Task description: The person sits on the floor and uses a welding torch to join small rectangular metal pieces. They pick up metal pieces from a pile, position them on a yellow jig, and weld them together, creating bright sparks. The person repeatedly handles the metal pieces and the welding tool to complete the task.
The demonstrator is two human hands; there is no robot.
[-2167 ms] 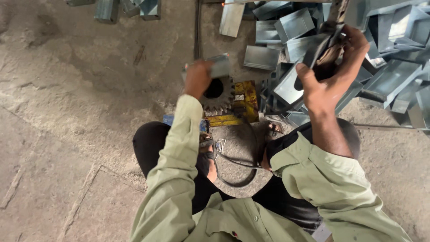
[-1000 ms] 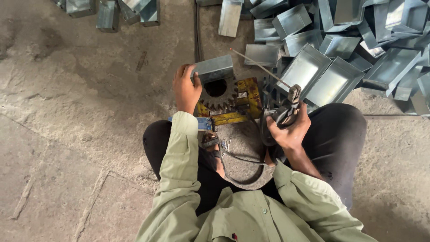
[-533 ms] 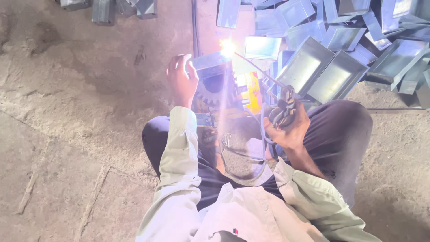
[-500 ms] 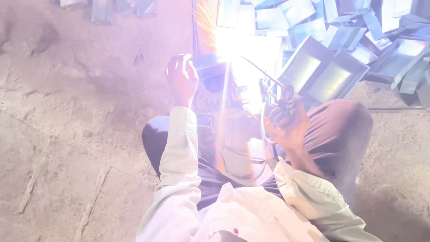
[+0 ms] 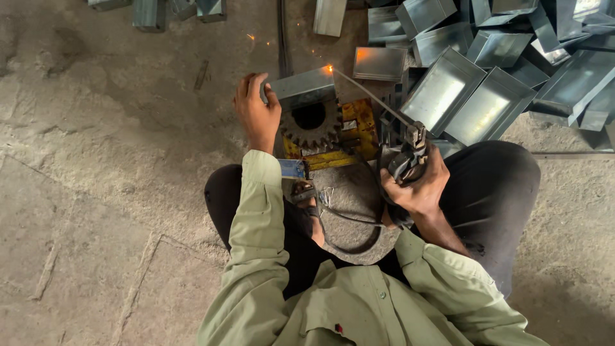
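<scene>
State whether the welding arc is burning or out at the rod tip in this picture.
Nearly out: only a small orange glow shows where the welding rod meets the metal box, with a few sparks and no bright flare.

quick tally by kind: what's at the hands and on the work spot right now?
Bare hands: 2, left hand, right hand
Folded grey sheet-metal box, held by left: 1
Electrode holder with thin welding rod, in right: 1
Dark toothed steel gear: 1
Yellow metal block: 1
Total: 6
</scene>
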